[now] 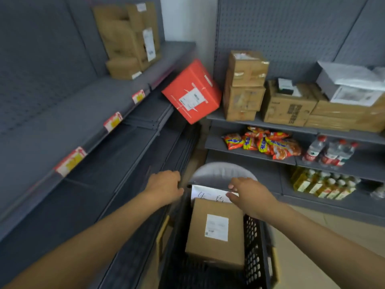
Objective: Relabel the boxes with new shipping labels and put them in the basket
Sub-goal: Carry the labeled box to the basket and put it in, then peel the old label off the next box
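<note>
Both hands are held over basket [253, 243] | left hand [164, 185] curled, empty; right hand [248, 192] loose, empty | labelled box [215, 232] is laid inside, apparently done | red box [191, 91] is left on shelf [145, 80]

Print on the white label [216, 227] of the brown box [214, 234] in the basket [253, 243] too blurred to read, basket's near end cut off by the bottom edge, handwritten white sheet [206, 195] partly hidden behind the right hand [250, 195], red box [192, 91] motion-blurred
</note>
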A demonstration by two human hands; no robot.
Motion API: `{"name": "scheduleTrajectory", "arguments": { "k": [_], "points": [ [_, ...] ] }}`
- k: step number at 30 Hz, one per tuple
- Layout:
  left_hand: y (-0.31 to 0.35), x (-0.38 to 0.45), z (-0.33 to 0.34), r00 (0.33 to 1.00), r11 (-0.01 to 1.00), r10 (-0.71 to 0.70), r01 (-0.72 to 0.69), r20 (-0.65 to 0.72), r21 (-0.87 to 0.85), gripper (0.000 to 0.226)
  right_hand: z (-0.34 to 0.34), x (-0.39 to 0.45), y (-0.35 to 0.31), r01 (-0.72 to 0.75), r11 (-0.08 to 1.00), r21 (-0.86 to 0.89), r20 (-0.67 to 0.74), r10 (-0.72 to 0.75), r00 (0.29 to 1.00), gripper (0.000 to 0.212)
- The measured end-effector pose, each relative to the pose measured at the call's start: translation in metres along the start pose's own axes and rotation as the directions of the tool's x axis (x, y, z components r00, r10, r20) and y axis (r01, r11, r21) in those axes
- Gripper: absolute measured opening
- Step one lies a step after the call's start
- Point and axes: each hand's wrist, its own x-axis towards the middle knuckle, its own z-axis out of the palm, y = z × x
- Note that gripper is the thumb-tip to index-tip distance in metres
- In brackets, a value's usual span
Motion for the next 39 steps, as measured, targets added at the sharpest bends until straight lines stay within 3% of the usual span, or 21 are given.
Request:
{"name": "scheduleTrajectory", "arguments": {
  "k": [5,9,13,16,20,27,34,37,39],
  "points": [
    [-0.009,-0.068,0.0,0.986,0.986,-0.1,0.116,0.132,-0.12,0.049,-0.006,-0.013,-0.002,0.21,0.976,-0.056,0.017,-0.209,0.978,0.034],
    [-0.006,-0.139,0.008,0.958,0.957,-0.268,0.277,0.1,-0.091,0.047,-0.013,-0.032,-0.019,0.395,0.918,-0.04,0.016,-0.394,0.919,0.033],
    [-0.009,-0.221,0.008,0.888,0.88,-0.458,0.459,0.037,-0.124,0.045,-0.021,-0.052,-0.067,0.597,0.801,-0.044,0.125,-0.588,0.799,0.028],
    [-0.014,-0.289,0.007,0.789,0.784,-0.611,0.592,-0.064,-0.186,0.043,-0.026,-0.064,-0.119,0.731,0.681,-0.047,0.172,-0.715,0.677,0.032],
    [-0.012,-0.398,0.022,0.597,0.609,-0.791,0.75,-0.132,-0.258,0.039,-0.019,-0.109,-0.201,0.876,0.482,-0.015,0.202,-0.857,0.475,0.032],
    [0.041,-0.635,0.081,0.151,0.186,-0.979,0.939,-0.138,-0.289,0.035,0.015,-0.285,-0.357,0.998,-0.004,0.066,0.256,-0.967,-0.02,0.03],
    [0.174,-0.85,0.152,-0.314,-0.28,-0.948,0.903,-0.053,-0.327,0.033,0.051,-0.541,-0.432,0.875,-0.443,0.197,0.21,-0.852,-0.479,0.027],
    [0.25,-0.92,0.181,-0.506,-0.474,-0.862,0.819,-0.016,-0.324,0.033,0.065,-0.654,-0.432,0.765,-0.577,0.285,0.206,-0.743,-0.637,0.025],
    [0.279,-0.945,0.192,-0.569,-0.537,-0.822,0.777,-0.003,-0.329,0.033,0.072,-0.697,-0.427,0.723,-0.621,0.302,0.193,-0.703,-0.684,0.026]
  ]
}}
